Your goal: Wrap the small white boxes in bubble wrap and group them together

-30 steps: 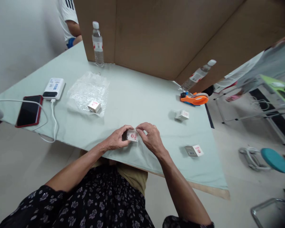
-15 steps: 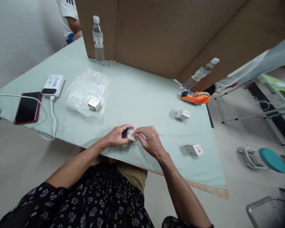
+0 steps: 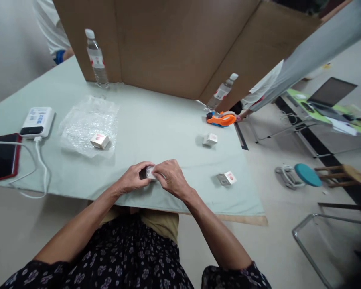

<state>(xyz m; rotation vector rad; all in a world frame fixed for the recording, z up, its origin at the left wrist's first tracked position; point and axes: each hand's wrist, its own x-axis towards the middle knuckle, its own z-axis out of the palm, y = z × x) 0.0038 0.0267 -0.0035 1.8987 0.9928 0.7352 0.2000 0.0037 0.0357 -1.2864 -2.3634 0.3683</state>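
Clock centred on the box you hold, 12 pointing away from you.

Far left: phone [image 3: 1,156] at 9 and power bank [image 3: 37,120] at 10, joined by a cable. Bubble wrap [image 3: 87,120] lies at 10–11 with the wrap box [image 3: 100,141] sitting on it. An upright bottle [image 3: 96,60] stands at 11, against the cardboard screen [image 3: 168,44].

Centre: your left hand [image 3: 132,180] and right hand [image 3: 171,178] both pinch the held box [image 3: 150,172] at the near edge of the table [image 3: 156,120].

Change: a second ago its red-marked face showed between your fingertips. Now the right fingers have closed over it and only a pale corner shows. Judgement: you are working a face of the box, not releasing it.

Right: loose box [image 3: 209,139] at 2, tape dispenser [image 3: 222,119] at 1–2, leaning bottle [image 3: 222,91] at 1, far box [image 3: 226,178] at 3.

Count: four small boxes (one held, one on wrap, two loose) and two bottles. One each of phone, power bank, bubble wrap and tape dispenser.
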